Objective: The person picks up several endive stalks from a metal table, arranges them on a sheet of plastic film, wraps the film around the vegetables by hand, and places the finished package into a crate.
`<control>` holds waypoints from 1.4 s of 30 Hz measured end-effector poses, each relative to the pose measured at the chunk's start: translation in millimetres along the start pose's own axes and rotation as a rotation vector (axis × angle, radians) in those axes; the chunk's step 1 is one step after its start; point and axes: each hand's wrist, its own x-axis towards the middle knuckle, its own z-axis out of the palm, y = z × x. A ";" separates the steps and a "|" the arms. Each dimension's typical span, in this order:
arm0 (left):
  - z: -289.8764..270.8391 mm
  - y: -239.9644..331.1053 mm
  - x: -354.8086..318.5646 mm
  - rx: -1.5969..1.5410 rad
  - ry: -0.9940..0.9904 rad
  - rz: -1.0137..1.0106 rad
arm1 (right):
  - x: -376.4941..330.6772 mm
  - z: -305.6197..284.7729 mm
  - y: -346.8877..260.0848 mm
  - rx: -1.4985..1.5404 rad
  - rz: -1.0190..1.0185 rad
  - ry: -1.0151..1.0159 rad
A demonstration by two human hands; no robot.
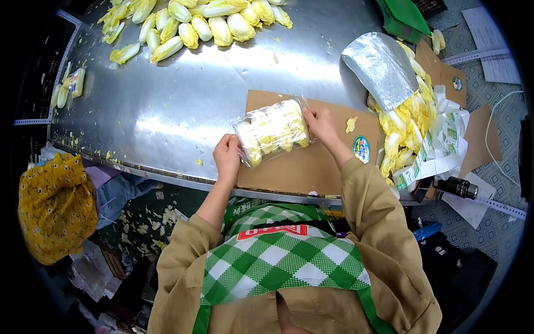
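A clear plastic bag of small yellow-white cabbages (272, 131) lies slanted over a flat brown cardboard sheet (311, 164) on the steel table (183, 106). My left hand (227, 157) grips the bag's near-left end. Fingers of my right hand (320, 123) close on its far-right end. Both forearms come up from the lower edge in tan sleeves, over a green and white checked apron.
Several loose cabbages (206, 25) are heaped at the table's far edge. At the right lie a silver foil bag (384, 67), a pile of cabbage leaves (406, 128), a strip of labels (439, 150) and a dark bottle (456, 187). A yellow patterned cloth (53, 206) hangs at the left.
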 end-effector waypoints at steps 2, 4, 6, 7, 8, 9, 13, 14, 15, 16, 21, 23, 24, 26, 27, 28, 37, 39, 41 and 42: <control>-1.0 -7.2 4.1 0.120 0.005 0.044 | 1.7 -0.3 3.2 0.116 0.173 -0.062; -2.4 -9.5 6.0 0.202 0.000 0.064 | 0.2 -0.7 2.2 0.116 0.290 -0.085; -3.8 -7.6 7.7 0.363 0.066 0.174 | -3.3 -1.3 -1.7 -0.209 -0.041 0.068; -5.2 -5.9 8.4 0.452 0.064 0.221 | -5.1 -1.9 -4.2 -0.377 -0.163 0.141; -5.4 -4.2 10.1 0.443 0.094 0.330 | -5.7 -3.6 -7.0 -0.535 -0.416 0.136; -6.2 -2.5 11.4 0.451 0.115 0.408 | -6.0 -5.8 -10.1 -0.688 -0.651 0.090; -21.2 4.7 24.0 0.858 -0.261 0.857 | 1.0 -22.0 -23.1 -0.869 -0.944 -0.204; -26.1 6.6 26.4 0.876 -0.384 0.853 | 3.7 -24.9 -26.0 -0.911 -0.950 -0.238; -31.2 9.4 30.1 0.909 -0.507 0.825 | 6.3 -27.5 -28.4 -0.932 -0.960 -0.258; -35.5 12.9 33.0 1.010 -0.543 0.870 | 8.1 -29.2 -30.3 -0.948 -0.988 -0.274; -46.5 39.9 61.4 1.001 -0.723 0.894 | -0.9 -30.1 -30.7 -0.518 -0.666 -0.479; -47.7 50.7 74.6 0.825 -0.878 0.854 | -21.6 -30.1 -28.8 -0.215 -0.372 -0.582; -47.9 54.0 76.5 0.690 -0.955 0.809 | -41.4 -33.3 -27.3 -0.197 -0.174 -0.532; -46.7 58.4 74.3 0.499 -1.096 0.178 | -86.3 -39.0 -27.6 0.099 0.267 -0.421; -44.6 58.9 68.2 0.416 -1.143 -0.107 | -111.7 -41.5 -28.6 0.262 0.477 -0.355; -41.0 59.4 60.0 0.317 -1.200 -0.123 | -146.2 -36.3 -29.4 0.569 0.422 -0.221; 44.5 67.3 -135.8 0.125 -1.660 -0.349 | -337.8 31.8 -32.9 1.116 -0.189 1.358; 54.0 73.0 -174.2 0.157 -1.793 -0.193 | -376.3 19.3 -23.3 1.234 -0.296 1.408; 66.1 75.8 -188.3 0.105 -2.087 -0.248 | -419.8 4.4 -11.2 1.308 -0.332 1.419; 69.6 72.3 -193.8 0.042 -2.158 -0.170 | -450.5 -8.8 0.3 1.333 -0.283 1.447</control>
